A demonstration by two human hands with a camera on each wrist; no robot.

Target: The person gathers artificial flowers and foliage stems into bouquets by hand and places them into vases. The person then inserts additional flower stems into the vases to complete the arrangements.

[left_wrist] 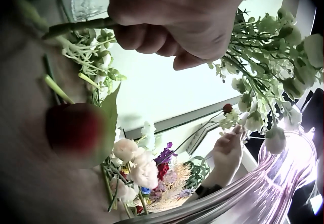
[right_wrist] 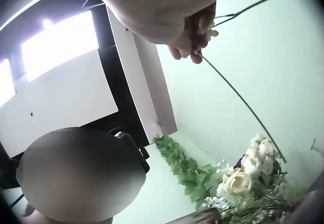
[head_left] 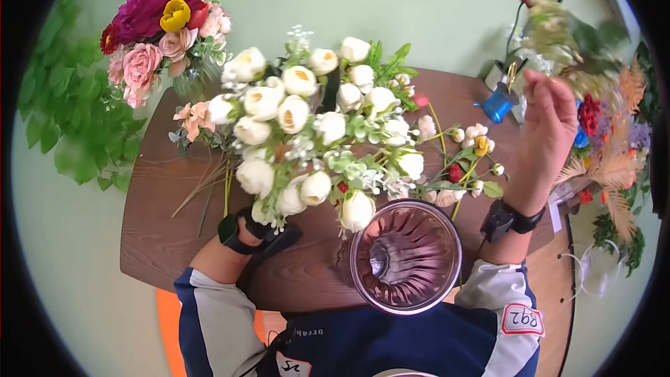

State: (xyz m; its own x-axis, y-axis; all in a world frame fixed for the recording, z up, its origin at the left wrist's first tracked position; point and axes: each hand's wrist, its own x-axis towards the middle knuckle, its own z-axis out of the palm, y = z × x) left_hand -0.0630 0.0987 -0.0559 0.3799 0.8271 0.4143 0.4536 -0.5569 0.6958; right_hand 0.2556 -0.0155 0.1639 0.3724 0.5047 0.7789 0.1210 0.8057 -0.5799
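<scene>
In the left wrist view, the left hand [left_wrist: 174, 16] fills the top, its fingers curled tightly round a bundle of green stems [left_wrist: 81, 27], which stick out on one side. On the other side spreads the bunch of white flowers [left_wrist: 298, 75], its rounded blooms set among fine, sprig-like greenery. A blurred red shape [left_wrist: 73, 133] sits close to the lens, with a pale green leaf behind it.

In the right wrist view, the right hand [right_wrist: 174, 24] has its fingertips drawn narrowly together, pinching a thin, dark, wiry stem [right_wrist: 240, 95] that slants downward well past them.

In the head view, the white flowers are held over the dark, wood-grained counter [head_left: 293, 286], dense with cupped, smooth-petalled heads; they hide the left fingers. Just beside the bunch, at the near side of the counter, is a purple-tinted glass vase [head_left: 419, 265] with ribbed walls and a round mouth. The right hand is raised over the counter's right side, near a glossy blue spouted can [head_left: 498, 103]. Loose small-headed flowers [head_left: 455, 172] lie between the bunch and that arm. At the far left stands an arrangement with a broad, ruffled magenta bloom [head_left: 160, 3] and pink roses [head_left: 142, 65].
</scene>
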